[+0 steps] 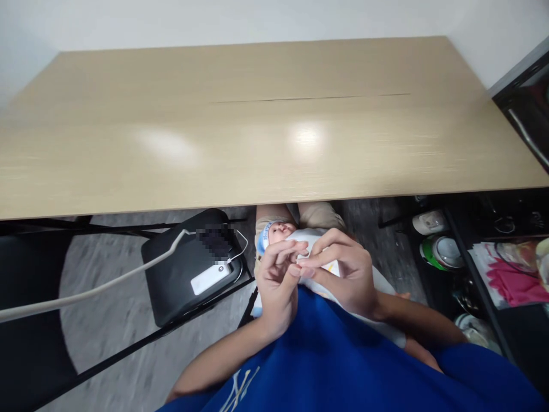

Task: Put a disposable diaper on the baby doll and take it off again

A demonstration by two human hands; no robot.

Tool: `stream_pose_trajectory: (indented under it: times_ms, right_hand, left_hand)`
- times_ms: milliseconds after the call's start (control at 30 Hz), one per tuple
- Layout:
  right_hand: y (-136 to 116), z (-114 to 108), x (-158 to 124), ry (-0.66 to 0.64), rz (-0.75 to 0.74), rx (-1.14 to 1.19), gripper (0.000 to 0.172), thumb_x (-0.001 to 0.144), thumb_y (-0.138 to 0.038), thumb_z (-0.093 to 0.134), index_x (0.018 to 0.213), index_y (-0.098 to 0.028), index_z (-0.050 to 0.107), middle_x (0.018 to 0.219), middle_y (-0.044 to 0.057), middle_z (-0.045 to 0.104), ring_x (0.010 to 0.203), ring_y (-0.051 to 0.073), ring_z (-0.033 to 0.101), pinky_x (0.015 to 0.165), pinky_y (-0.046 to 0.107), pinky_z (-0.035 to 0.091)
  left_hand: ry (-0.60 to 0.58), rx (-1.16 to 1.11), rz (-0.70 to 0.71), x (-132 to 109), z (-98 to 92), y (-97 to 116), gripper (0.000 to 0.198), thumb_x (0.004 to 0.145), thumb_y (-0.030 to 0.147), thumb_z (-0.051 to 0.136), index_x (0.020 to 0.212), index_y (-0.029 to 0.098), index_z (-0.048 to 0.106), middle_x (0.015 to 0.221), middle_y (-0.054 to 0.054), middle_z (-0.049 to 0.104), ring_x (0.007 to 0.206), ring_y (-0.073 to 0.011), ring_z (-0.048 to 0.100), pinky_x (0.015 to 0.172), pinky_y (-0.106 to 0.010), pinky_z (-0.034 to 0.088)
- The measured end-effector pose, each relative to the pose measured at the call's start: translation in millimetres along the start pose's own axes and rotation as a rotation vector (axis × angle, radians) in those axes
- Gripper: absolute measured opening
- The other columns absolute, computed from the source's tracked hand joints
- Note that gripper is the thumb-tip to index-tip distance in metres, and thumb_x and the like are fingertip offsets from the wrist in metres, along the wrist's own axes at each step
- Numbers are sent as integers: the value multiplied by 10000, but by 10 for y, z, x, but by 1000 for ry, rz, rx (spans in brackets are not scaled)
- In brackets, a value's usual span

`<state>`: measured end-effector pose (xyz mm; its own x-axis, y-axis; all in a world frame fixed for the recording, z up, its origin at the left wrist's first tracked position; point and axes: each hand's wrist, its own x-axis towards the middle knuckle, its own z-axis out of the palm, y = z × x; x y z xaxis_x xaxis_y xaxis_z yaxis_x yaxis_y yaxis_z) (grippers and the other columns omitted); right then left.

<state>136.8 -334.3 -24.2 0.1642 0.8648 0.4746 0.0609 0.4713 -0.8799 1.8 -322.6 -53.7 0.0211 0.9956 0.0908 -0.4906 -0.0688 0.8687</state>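
A baby doll (282, 231) in a blue-and-white cap and pale clothing lies across my lap, its head toward the left. Over its chest, my left hand (281, 286) and my right hand (345, 269) meet with their fingertips pinched together. White material with a small yellow mark shows beneath the right fingers, apparently the doll's clothing. What the fingertips hold, if anything, is too small to make out. The doll's lower body passes under my right forearm.
A wooden table (257, 154) stretches ahead, its front edge just beyond my knees. On a black chair (171, 286) at left lies a white power bank (210, 278) with a cable (107, 284). Dark shelves at right hold cans and a pink cloth (512, 281).
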Motion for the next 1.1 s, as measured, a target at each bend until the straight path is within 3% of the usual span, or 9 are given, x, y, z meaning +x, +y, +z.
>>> stream_pose_trajectory:
  times_ms: [133, 233, 500, 733, 933, 1100]
  right_hand:
    - [74, -4, -41, 15, 167, 87, 63, 937, -243, 892, 914, -278, 844, 863, -17, 744, 787, 133, 720, 751, 281, 633]
    - [88, 0, -63, 39, 219, 82, 75, 948, -291, 877, 886, -260, 847, 821, -7, 724, 755, 138, 693, 724, 290, 619]
    - [72, 13, -81, 62, 229, 66, 25, 931, -267, 884, 915, -268, 865, 834, -6, 716, 761, 134, 681, 733, 287, 593]
    - [113, -16, -61, 132, 282, 38, 61, 938, -264, 852, 879, -248, 848, 832, -2, 716, 751, 140, 671, 751, 302, 611]
    - [152, -18, -67, 127, 289, 85, 92, 948, -304, 856, 878, -247, 838, 830, -5, 697, 740, 136, 650, 754, 303, 604]
    - [161, -9, -65, 116, 309, 87, 117, 945, -327, 856, 868, -243, 830, 826, -5, 697, 750, 137, 657, 751, 296, 606]
  left_hand:
    - [0, -14, -43, -5, 24, 13, 218, 914, 394, 955, 1109, 335, 877, 957, -4, 882, 852, -126, 844, 867, -193, 673]
    - [44, 7, -72, -2, 41, 19, 235, 867, 412, 991, 1048, 304, 887, 979, -31, 888, 892, -178, 868, 866, -229, 698]
    - [109, 5, -89, -1, 46, 16, 274, 810, 433, 1028, 1003, 296, 890, 971, -35, 884, 895, -205, 875, 842, -249, 712]
    - [115, -17, 22, 3, 44, 0, 235, 858, 381, 1005, 1062, 346, 893, 919, 22, 882, 836, -117, 851, 910, -191, 665]
    - [115, -8, -65, -1, -15, -40, 357, 791, 428, 1041, 1089, 307, 887, 952, -15, 885, 909, -171, 852, 935, -258, 667]
    - [108, -42, -119, 21, -47, -39, 290, 801, 429, 1036, 968, 273, 859, 803, 9, 828, 796, -124, 783, 875, -230, 629]
